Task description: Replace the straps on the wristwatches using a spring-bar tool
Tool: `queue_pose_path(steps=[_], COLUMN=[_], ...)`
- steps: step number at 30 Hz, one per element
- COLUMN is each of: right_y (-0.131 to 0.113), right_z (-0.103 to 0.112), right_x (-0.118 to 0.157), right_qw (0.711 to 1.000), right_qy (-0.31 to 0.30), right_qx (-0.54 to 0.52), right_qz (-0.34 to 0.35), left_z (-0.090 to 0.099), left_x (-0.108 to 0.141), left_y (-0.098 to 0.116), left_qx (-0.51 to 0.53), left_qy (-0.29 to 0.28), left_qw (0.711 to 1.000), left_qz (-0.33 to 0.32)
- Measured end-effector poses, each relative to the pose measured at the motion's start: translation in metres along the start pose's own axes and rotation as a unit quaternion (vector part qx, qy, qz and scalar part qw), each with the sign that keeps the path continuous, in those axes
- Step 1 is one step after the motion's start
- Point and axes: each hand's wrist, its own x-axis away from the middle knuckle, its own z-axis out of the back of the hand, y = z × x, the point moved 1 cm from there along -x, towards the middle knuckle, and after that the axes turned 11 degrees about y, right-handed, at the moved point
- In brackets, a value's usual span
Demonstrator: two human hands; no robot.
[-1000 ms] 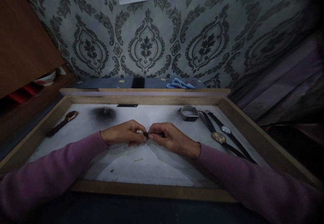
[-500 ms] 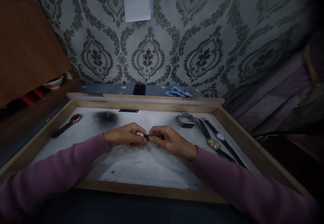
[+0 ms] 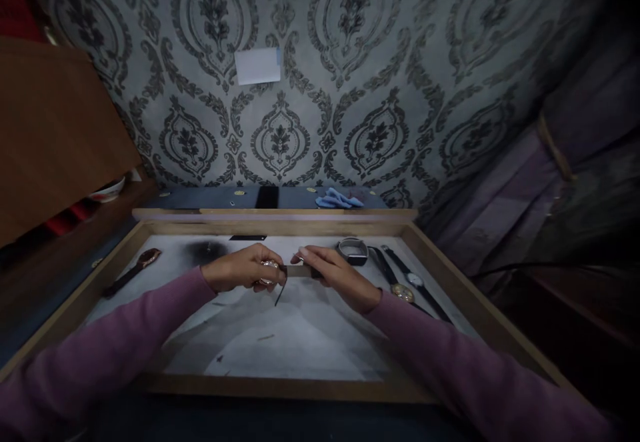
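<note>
My left hand [image 3: 243, 267] is closed around a wristwatch with a shiny round case [image 3: 270, 267], its fingers covering part of it. A flat brownish strap [image 3: 299, 271] stretches from the case across to my right hand [image 3: 343, 277], which grips its far end. The right thumb and fingers partly hide that end. Below the case, a thin dark strip [image 3: 280, 295] sticks out downward; I cannot tell what it belongs to. Both hands are over the white floor of a shallow wooden tray [image 3: 280, 389].
At the tray's left lies a brown-strapped watch [image 3: 149, 257]. On the right are a grey-banded square watch [image 3: 356, 257], a gold-dialled watch [image 3: 402, 293] and a white-dialled watch [image 3: 415, 279]. A blue cloth [image 3: 339, 199] sits behind the tray, and a wooden cabinet [image 3: 60, 135] is at left.
My right hand has drawn slightly away from the left, showing more of the strap between them. Its upper fingers have shifted. The view has tilted up, so the scene sits lower.
</note>
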Motion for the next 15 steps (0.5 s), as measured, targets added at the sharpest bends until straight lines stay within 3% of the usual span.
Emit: queue_pose_path(steps=[6,9,15], right_y=[0.002,0.003,-0.008], right_z=[0.01,0.017,0.012], right_x=[-0.007,-0.009,0.005], right_qw=[0.993,0.983,0.945], right_qy=[0.097,0.136,0.139], right_qx=[-0.039,0.018,0.169], right_qz=[0.05,0.118,0.242], left_z=[-0.002,-0.005,-0.005], left_x=[-0.001,-0.002,0.0], left_y=[0.0,-0.008,-0.017], left_qx=[0.024,0.036,0.042], left_qy=[0.001,-0.014,-0.017], left_qw=[1.0,0.999,0.999], left_qz=[-0.011,-0.001,0.009])
